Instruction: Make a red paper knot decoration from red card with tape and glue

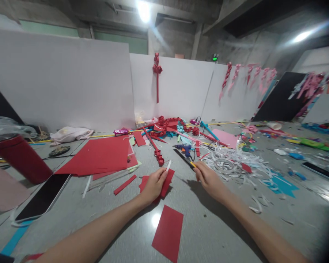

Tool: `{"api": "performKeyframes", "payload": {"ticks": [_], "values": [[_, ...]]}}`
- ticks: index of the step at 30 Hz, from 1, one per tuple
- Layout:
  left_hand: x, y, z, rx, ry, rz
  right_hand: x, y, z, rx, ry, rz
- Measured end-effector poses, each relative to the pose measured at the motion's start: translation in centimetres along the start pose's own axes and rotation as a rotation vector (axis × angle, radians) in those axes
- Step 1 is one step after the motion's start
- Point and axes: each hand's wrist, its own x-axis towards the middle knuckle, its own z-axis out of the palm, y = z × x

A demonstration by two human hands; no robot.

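Observation:
My left hand (pixel 153 183) is closed in a pinch on a small red paper piece (pixel 166 181) with a white strip (pixel 168 165) sticking up from it. My right hand (pixel 208 178) is closed on a black ruler (pixel 183 157), gripped near its yellow-tipped end; the ruler runs up and left from the hand. Both hands hover just above the grey floor (pixel 208 226), a short gap between them. A loose red paper rectangle (pixel 168 232) lies on the floor below the hands.
A stack of red sheets (pixel 98 156) and a red strip (pixel 125 184) lie left. A phone (pixel 44 197) and a red cup (pixel 20 157) are at far left. A blue glue gun (pixel 183 147), a tape roll (pixel 224 165), white shreds and folded red paper chains (pixel 158 155) lie ahead. White boards wall the back.

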Motion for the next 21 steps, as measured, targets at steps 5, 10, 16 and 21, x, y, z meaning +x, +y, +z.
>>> {"api": "performKeyframes", "payload": {"ticks": [5,10,16,21], "values": [[0.2,-0.1,0.1,-0.056,-0.019,0.034,-0.6,-1.3,0.6,0.057,-0.071,-0.147],[0.2,-0.2,0.1,-0.032,-0.021,0.021,-0.8,-1.2,1.0,0.062,-0.11,-0.174],[0.1,-0.2,0.0,-0.006,-0.022,0.017,-1.0,-1.3,0.9,0.06,-0.124,-0.196],[0.1,-0.3,0.0,0.043,-0.013,0.032,-1.1,-1.3,0.8,0.044,-0.129,-0.202]]}}
